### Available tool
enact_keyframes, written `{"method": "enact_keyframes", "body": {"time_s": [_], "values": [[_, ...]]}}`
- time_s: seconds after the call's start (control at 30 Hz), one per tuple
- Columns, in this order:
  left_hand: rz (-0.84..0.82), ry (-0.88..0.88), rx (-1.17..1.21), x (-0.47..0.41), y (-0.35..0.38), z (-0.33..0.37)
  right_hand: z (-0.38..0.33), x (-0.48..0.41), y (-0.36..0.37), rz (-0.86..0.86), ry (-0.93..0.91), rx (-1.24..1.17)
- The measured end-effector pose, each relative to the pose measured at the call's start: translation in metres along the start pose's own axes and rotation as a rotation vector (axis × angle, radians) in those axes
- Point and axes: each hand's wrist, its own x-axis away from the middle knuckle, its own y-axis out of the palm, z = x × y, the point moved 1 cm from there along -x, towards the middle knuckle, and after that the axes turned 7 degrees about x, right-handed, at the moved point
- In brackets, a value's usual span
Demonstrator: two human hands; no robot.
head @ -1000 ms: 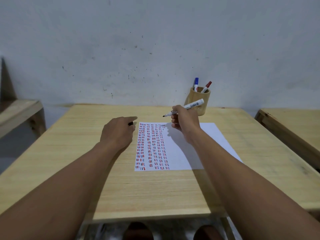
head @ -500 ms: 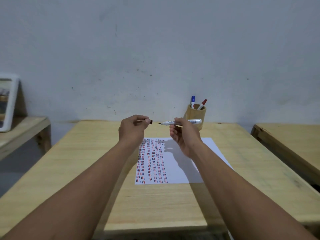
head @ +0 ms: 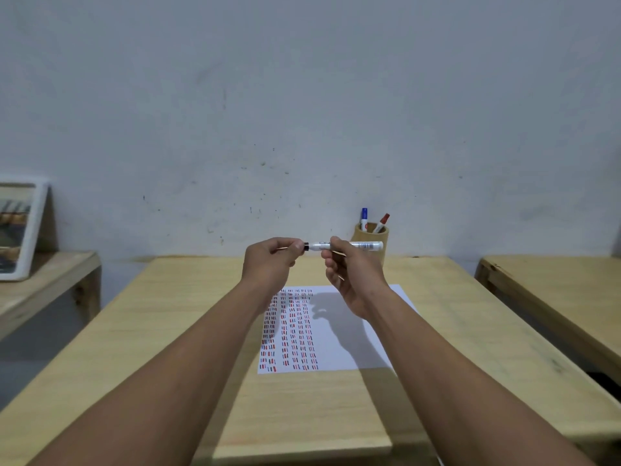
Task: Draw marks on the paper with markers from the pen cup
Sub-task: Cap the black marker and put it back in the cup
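Note:
Both hands are raised above the table, holding a white marker (head: pixel 364 245) level between them. My right hand (head: pixel 349 272) grips its barrel. My left hand (head: pixel 270 264) pinches the black cap (head: pixel 306 246), which sits on the marker's left end. Below lies the white paper (head: pixel 349 344) with columns of short red and dark marks on its left half. A round wooden pen cup (head: pixel 373 242) stands at the table's back, behind the marker, holding a blue-capped marker (head: pixel 364 218) and a red-capped marker (head: pixel 382 223).
The wooden table (head: pixel 168 331) runs to the grey wall. Another wooden table (head: pixel 554 297) stands to the right across a narrow gap. On the left, a lower wooden surface (head: pixel 43 284) carries a white-framed picture (head: pixel 20 230) leaning on the wall.
Both hands rose off the paper. The left hand brought the cap to the marker's tip, and the gap between cap and tip has closed.

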Motion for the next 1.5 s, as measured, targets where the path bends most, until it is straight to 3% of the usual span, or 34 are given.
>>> {"method": "enact_keyframes", "body": {"time_s": [0.13,0.33,0.5,0.77,0.93,1.03,1.17,1.33,1.5], "values": [[-0.005,0.013,0.002,0.002,0.002,0.003,0.001,0.002,-0.003,0.013,-0.02,0.089],[0.02,0.048,0.005,0.003,0.007,0.005,-0.001,0.004,-0.002,0.021,0.014,0.005],[0.042,0.119,-0.06,0.002,0.013,0.0,-0.006,0.006,0.001,0.177,-0.092,-0.009],[0.054,0.273,-0.188,-0.003,0.027,0.019,-0.021,0.006,-0.012,0.077,-0.182,0.601],[0.039,0.309,-0.256,-0.01,0.039,0.025,-0.032,0.002,-0.027,0.124,-0.387,1.019],[0.014,0.31,-0.268,-0.016,0.047,0.026,-0.038,-0.004,-0.034,0.132,-0.447,1.152],[0.012,0.282,-0.269,-0.032,0.061,0.023,-0.043,-0.021,-0.046,0.117,-0.442,1.166],[0.013,0.219,-0.309,-0.055,0.082,0.003,-0.062,-0.045,-0.062,0.214,-0.488,1.094],[-0.088,0.17,-0.41,-0.074,0.107,-0.034,-0.089,-0.079,-0.07,0.295,-0.55,1.007]]}}
